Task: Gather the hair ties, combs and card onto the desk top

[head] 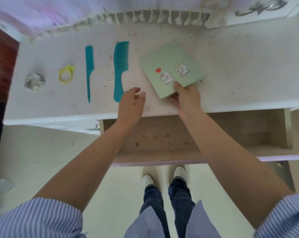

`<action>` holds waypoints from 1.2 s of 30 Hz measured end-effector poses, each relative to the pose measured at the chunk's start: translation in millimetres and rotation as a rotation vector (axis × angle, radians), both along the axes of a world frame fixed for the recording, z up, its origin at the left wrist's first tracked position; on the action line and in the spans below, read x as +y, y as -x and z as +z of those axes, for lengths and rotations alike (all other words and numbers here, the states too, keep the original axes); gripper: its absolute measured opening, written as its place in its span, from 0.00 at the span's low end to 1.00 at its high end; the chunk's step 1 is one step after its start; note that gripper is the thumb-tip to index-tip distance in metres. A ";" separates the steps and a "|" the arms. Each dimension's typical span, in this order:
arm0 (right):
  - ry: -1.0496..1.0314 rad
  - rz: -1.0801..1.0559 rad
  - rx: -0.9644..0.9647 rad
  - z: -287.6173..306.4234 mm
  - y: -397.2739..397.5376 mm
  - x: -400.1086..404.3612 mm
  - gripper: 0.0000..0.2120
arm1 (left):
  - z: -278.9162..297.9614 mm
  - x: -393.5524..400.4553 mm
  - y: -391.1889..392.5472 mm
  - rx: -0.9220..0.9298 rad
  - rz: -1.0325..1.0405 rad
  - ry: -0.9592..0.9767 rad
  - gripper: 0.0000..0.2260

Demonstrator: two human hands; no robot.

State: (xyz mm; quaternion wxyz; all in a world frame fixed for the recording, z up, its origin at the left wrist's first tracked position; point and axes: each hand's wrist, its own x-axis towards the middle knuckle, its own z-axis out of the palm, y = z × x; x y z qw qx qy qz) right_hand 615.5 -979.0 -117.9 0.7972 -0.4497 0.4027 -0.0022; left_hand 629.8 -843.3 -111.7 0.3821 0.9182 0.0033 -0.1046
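A pale green card [169, 66] with cartoon animals lies tilted on the white desk top [239, 69]. My right hand [186, 98] grips its near corner, thumb on top. My left hand [132, 103] hovers just left of it with fingers apart, holding nothing. Left of the card lie a wide-tooth teal comb [119, 69] and a thin teal tail comb [89, 69], both pointing toward me. Further left are a yellow hair tie [66, 74] and a silvery-white scrunchie [34, 81].
An open drawer [274, 131] sticks out below the desk edge, under my forearms. A fringed cloth [145, 18] runs along the back of the desk. A dark red cabinet [1, 66] stands at the left. My feet [164, 177] are on the pale floor.
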 end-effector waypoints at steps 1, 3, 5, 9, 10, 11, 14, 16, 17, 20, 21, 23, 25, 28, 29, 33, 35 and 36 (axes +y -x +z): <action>0.000 0.055 0.022 -3.0 -0.7 2.8 0.05 | -2.4 2.9 4.2 -0.042 -0.072 -0.056 0.15; 0.100 0.166 0.082 -5.2 2.4 3.9 0.09 | -7.1 11.5 14.8 -0.123 -0.206 -0.161 0.13; 0.378 0.339 0.103 -9.3 15.8 -0.7 0.13 | -12.6 21.5 28.5 -0.155 -0.326 -0.264 0.14; 1.155 0.752 -0.178 -20.8 86.0 -21.6 0.16 | -28.7 35.0 71.0 -0.236 -0.698 -0.498 0.29; 1.288 0.971 -0.257 -24.7 106.2 -28.4 0.26 | -33.0 38.0 80.6 -0.214 -0.790 -0.558 0.35; 1.400 1.230 -0.310 -31.4 124.0 -35.9 0.35 | -38.7 43.1 88.6 -0.180 -0.868 -0.611 0.39; 1.731 1.662 -0.335 -48.0 143.3 -58.2 0.51 | -58.5 52.5 100.0 -0.109 -1.051 -0.709 0.39; 1.853 1.696 -0.326 -51.1 138.3 -64.8 0.53 | -67.4 55.0 97.0 -0.072 -1.072 -0.701 0.38; 1.904 1.682 -0.343 -52.1 136.2 -66.2 0.52 | -68.4 56.2 93.0 -0.032 -1.070 -0.690 0.37; 1.961 1.560 -0.310 -49.6 136.5 -64.7 0.49 | -59.2 58.1 90.6 -0.024 -1.023 -0.780 0.41; 1.970 1.497 -0.289 -49.1 138.0 -65.8 0.49 | -56.1 59.7 90.3 -0.076 -0.999 -0.793 0.42; 1.982 1.352 -0.288 -47.2 137.3 -72.4 0.50 | -50.8 62.0 84.0 -0.215 -0.925 -0.765 0.43; 1.951 1.262 -0.260 -39.7 126.3 -79.1 0.54 | -37.0 58.5 72.1 -0.254 -0.854 -0.777 0.45; 1.859 1.316 -0.098 -27.0 103.5 -82.3 0.58 | -22.1 51.5 48.3 -0.231 -0.824 -0.887 0.52; 1.825 1.346 -0.022 -23.8 95.9 -81.3 0.57 | -20.3 48.6 40.7 -0.183 -0.790 -0.919 0.53; 1.841 1.180 0.000 -20.6 65.4 -85.5 0.47 | -17.0 29.8 19.6 -0.125 -0.633 -0.805 0.43; 1.906 1.046 -0.048 -19.3 55.1 -88.9 0.41 | -10.6 20.5 15.6 -0.192 -0.622 -0.821 0.35; 1.911 1.014 -0.055 -20.4 52.4 -89.6 0.40 | -8.0 18.6 15.0 -0.214 -0.601 -0.828 0.33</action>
